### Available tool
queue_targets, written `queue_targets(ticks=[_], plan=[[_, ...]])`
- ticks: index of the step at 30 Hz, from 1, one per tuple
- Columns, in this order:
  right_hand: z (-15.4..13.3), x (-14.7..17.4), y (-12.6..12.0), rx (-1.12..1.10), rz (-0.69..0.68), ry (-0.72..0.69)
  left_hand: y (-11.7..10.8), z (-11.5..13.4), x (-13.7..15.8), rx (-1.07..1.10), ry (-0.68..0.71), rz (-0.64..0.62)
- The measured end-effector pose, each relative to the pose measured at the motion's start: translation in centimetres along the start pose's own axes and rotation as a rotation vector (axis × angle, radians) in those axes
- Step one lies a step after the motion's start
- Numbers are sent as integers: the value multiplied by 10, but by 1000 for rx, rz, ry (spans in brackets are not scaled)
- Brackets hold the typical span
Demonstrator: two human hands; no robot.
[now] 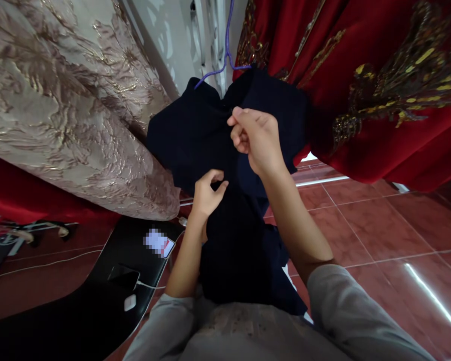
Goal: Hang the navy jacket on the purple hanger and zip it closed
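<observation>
A dark navy shirt-like garment (195, 135) hangs in front of me on a purple hanger (227, 52). My right hand (256, 135) is in front of its upper middle, just below the neck opening. Thumb and forefinger there are pinched together and the other fingers curl inward; whatever lies between the tips is too small to make out. Lower and to the left, my left hand (209, 193) is against the garment's front. Its thumb and forefinger curve toward each other with a small gap, dark cloth showing between them. The remaining left fingers are mostly hidden.
Pinkish-gold textured fabric (108, 110) hangs at left, red cloth with gold sequins (361, 100) at right. Lower left, a black bench-like surface (71, 301) carries a lit phone (160, 243), a dark phone (124, 277) on a white cable and a small white case (130, 302). The floor (361, 225) is red tile.
</observation>
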State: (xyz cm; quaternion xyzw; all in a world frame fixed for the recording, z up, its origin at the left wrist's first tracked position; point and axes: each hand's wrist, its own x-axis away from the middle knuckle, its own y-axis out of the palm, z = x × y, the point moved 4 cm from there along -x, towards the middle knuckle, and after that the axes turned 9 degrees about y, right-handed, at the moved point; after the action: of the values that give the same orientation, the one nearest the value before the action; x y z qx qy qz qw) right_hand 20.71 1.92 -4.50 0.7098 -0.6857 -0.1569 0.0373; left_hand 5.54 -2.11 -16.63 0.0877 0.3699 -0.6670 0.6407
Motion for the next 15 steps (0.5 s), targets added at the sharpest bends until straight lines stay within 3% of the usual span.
queue_targets(ticks=[4,8,11,13,15], plan=[[0,11,-1,139,-15,-59,-28,54,-57,-6,305,169],[0,7,-5,221,74,-214,-27,84,-101,-155,536,189],[27,2,-14,317,205,-318,-33,88,-109,-185,529,254],[51,0,-16,402,206,-304,-55,78,-111,-195,502,404],[68,1,-14,450,163,-252,-88,53,-113,-164,450,620]])
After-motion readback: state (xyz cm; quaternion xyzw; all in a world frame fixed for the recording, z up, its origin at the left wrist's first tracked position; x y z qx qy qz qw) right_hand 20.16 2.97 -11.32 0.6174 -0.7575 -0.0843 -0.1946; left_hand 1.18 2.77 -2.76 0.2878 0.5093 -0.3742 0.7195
